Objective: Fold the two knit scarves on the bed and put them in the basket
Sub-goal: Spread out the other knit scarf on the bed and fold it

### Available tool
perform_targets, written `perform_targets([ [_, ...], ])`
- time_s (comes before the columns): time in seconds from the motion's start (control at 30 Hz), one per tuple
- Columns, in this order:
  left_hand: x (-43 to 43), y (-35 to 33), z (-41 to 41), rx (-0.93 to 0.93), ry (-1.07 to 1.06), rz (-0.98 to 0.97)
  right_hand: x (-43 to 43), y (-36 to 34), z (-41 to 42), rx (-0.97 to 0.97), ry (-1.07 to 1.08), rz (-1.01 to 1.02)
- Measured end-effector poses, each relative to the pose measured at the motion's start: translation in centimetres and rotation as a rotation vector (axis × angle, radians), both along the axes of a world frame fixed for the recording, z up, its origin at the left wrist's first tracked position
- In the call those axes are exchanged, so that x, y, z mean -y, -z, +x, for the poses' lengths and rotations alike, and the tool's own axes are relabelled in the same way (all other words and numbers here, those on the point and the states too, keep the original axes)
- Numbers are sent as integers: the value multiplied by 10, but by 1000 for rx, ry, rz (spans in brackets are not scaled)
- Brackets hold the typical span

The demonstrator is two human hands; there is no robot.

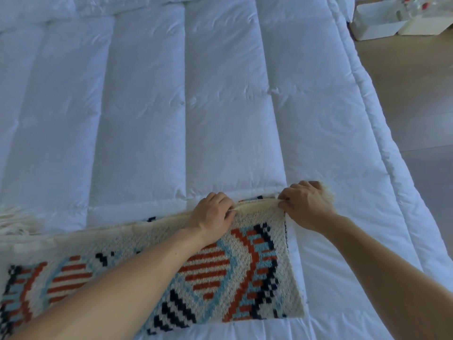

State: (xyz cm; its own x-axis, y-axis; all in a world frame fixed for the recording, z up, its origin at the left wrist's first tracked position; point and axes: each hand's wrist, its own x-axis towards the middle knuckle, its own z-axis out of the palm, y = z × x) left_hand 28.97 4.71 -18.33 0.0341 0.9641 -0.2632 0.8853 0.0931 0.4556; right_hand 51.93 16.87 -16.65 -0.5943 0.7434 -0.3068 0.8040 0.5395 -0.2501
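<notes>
Left hand [215, 212] and right hand [306, 204], fingers clamped on scarf [220, 271] far edge at 12 o'clock; aligning layers for fold.

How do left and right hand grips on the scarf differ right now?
Left hand pinches the far edge of the patterned scarf partway along it, forearm lying across the pattern. Right hand pinches the same edge at the end corner, by the cream fringe, forearm off the scarf over the white duvet. Shared: both knuckles up, grips shut on the cream border.
</notes>
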Motion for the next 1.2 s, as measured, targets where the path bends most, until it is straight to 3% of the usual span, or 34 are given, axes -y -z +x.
perform_targets([
  [0.13, -2, -4, -1, 43, -57, -68, -17, -13, -6, -6, 13, -115],
  [0.27, -2, -5, -4, -15, -99, -98, -22, -9, -31, 3, 2, -93],
  [0.43, -6, -4, -6, -113, -128, -187, -15, 11, -35, -27, 115, 54],
  [0.6, -31, -9, 17, -112, 58, -332, 34, 2, -6, -238, 275, 233],
  [0.7, -48, -16, 34, -132, 79, -364, 73, -6, 16, -337, 454, 53],
  [0.87, -69, -27, 55, -102, 76, -457, 150, 1, 60, -263, 684, -303],
  [1.03, -78, -30, 66, -5, 12, -508, 202, 11, 79, -374, 702, -656],
  [1.2, -75, -30, 76, 30, -24, -491, 212, 4, 84, -519, 546, -672],
])
